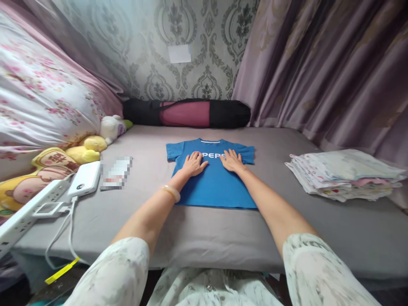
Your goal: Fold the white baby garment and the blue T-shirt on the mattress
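Resting both hands flat on a blue shirt.
The shirt (216,187) lies spread out directly under the person's left hand (193,164) and right hand (231,161), its neckline beyond the fingertips and white letters showing between the hands. The left hand is unclenched, fingers extended, grasping nothing; the right hand is likewise flat and grips nothing. A bangle (172,193) circles the left forearm. Under the shirt is a gray sheet (216,238). Well to the right hand's right sits a stack of cloths (347,174). Left of the left hand are a pixelated item (116,172), a power bank (84,178), then a power strip (51,193); plush toys (111,128) lie farther ahead on that side. Well beyond both hands, a long bag (185,114) lies before the wall (207,51).
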`<move>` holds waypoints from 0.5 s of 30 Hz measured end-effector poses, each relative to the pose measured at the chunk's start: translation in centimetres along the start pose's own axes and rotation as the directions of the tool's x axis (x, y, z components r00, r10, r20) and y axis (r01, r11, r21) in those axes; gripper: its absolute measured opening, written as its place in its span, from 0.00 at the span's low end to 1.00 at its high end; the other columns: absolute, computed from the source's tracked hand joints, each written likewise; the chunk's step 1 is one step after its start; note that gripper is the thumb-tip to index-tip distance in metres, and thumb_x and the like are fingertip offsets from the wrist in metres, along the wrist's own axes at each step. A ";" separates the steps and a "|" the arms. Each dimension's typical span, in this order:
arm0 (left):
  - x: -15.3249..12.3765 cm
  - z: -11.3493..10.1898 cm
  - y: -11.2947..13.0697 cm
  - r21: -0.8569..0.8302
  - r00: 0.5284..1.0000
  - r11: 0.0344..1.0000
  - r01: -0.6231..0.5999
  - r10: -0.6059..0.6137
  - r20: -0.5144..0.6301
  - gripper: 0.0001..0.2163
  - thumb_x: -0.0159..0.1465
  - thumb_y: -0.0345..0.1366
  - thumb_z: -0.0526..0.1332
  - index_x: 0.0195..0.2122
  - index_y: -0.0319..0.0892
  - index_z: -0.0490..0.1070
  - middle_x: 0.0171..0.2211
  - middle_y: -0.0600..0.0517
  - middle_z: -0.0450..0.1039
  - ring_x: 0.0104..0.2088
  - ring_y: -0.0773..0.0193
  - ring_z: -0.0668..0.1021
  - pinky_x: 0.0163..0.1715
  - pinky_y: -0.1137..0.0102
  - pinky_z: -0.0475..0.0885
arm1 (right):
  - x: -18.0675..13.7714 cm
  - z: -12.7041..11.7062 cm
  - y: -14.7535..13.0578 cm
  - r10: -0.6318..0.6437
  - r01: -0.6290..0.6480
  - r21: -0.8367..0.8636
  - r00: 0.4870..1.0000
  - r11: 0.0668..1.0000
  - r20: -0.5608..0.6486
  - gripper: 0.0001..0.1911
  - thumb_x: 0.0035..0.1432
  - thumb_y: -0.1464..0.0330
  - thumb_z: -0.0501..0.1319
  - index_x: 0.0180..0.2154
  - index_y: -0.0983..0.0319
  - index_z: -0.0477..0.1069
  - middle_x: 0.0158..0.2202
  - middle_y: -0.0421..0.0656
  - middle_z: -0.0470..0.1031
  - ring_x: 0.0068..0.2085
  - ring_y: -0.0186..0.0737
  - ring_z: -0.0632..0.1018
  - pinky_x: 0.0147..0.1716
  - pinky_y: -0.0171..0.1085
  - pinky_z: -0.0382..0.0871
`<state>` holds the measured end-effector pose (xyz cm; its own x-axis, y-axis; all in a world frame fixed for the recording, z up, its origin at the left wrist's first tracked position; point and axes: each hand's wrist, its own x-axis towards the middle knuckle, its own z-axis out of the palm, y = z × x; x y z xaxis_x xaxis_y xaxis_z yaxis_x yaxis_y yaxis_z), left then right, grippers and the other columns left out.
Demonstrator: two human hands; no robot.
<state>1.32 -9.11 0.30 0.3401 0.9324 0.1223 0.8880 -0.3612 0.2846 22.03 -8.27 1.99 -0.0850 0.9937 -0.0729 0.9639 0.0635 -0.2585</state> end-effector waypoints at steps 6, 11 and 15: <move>-3.3 -0.7 -2.3 0.051 0.997 0.997 -0.061 0.059 0.045 0.27 0.69 0.50 0.44 0.65 0.40 0.55 0.68 0.40 0.50 0.67 0.49 0.53 0.64 0.51 0.46 | -2.5 0.8 2.1 -0.208 0.207 -0.061 0.978 0.976 -0.004 0.34 0.68 0.52 0.38 0.67 0.66 0.50 0.70 0.53 0.44 0.69 0.50 0.46 0.65 0.52 0.36; -7.0 -1.8 -4.3 0.090 0.985 0.985 -0.149 0.139 0.100 0.30 0.70 0.52 0.41 0.66 0.38 0.53 0.68 0.40 0.48 0.68 0.52 0.51 0.65 0.54 0.45 | -6.6 0.7 3.2 -0.348 0.351 -0.088 0.936 0.932 0.043 0.35 0.67 0.50 0.39 0.67 0.64 0.49 0.70 0.51 0.43 0.69 0.49 0.45 0.66 0.51 0.38; -9.5 -3.0 -4.9 0.105 0.972 0.974 -0.199 0.183 0.145 0.32 0.68 0.56 0.40 0.67 0.40 0.51 0.69 0.43 0.47 0.68 0.54 0.51 0.66 0.57 0.43 | -10.0 0.2 3.9 -0.399 0.407 -0.064 0.910 0.911 0.109 0.38 0.66 0.47 0.39 0.68 0.62 0.47 0.71 0.50 0.40 0.69 0.48 0.42 0.66 0.51 0.35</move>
<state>-7.18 -16.21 0.62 0.5382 0.8422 0.0327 0.8299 -0.5363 0.1535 26.60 -17.97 1.53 -0.4895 0.8693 -0.0681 0.8598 0.4682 -0.2038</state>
